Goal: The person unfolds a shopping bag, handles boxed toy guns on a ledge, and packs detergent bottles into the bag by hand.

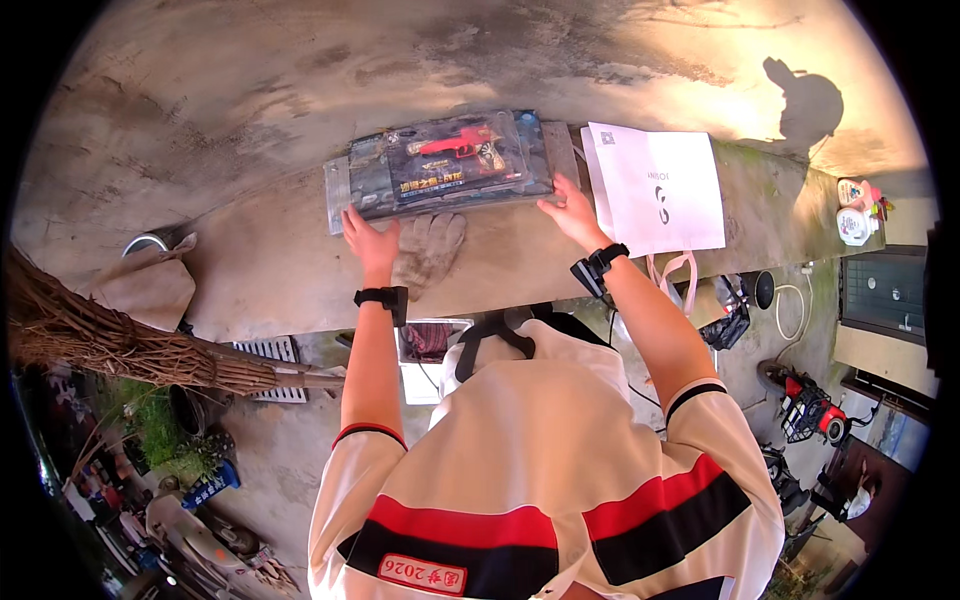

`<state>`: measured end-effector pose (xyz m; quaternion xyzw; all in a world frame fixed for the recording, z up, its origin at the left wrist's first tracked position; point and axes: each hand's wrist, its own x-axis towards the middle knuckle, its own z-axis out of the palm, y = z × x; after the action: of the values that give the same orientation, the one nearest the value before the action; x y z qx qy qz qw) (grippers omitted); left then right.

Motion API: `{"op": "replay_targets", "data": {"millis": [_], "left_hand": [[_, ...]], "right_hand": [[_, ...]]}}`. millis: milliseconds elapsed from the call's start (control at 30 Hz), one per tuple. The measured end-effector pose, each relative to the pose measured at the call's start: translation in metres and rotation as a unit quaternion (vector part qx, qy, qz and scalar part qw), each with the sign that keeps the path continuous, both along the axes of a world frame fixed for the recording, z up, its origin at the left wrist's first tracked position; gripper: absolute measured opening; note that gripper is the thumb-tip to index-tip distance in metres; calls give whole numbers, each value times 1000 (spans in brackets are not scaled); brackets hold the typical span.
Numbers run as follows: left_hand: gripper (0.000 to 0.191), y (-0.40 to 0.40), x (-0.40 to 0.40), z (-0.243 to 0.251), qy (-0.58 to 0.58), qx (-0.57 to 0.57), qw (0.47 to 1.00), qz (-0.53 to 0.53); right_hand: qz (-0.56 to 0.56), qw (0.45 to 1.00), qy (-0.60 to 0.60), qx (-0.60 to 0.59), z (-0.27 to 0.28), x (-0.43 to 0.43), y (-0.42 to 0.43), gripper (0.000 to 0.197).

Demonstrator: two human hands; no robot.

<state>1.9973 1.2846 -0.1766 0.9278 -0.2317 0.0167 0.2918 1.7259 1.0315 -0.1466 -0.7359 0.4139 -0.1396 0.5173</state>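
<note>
A flat, clear plastic package with a red toy pistol (461,144) on dark printed card lies on the concrete ledge (510,262), close to the wall. My left hand (369,236) is at its lower left corner, fingertips at the plastic edge and thumb spread away. My right hand (574,214) is at the lower right corner, fingers apart, with the thumb by the package edge. Neither hand is closed around it. Just below the package is a worn, dirty fabric glove (431,251), between my hands. A grey block or board (559,154) shows at the package's right end.
A white paper bag (660,195) with pink handles lies right of my right hand. Plastic bottles (855,214) stand at the ledge's far right. A twig broom (150,337) leans in at left. Below right is a red scooter (817,412); another person (859,499) is beyond.
</note>
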Motion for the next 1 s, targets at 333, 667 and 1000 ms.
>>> {"op": "replay_targets", "data": {"millis": [333,667,1000], "left_hand": [[89,14,25,-19,205,-200,957,40],[91,17,23,3,284,-232,930,26],[89,34,19,17,233,-193,953,19]], "right_hand": [[-1,1000,-6,27,-12,3,-4,77],[-8,999,-27,39,-12,-3,-8,75],[18,1000,-14,19,14,-17,10,75]]}}
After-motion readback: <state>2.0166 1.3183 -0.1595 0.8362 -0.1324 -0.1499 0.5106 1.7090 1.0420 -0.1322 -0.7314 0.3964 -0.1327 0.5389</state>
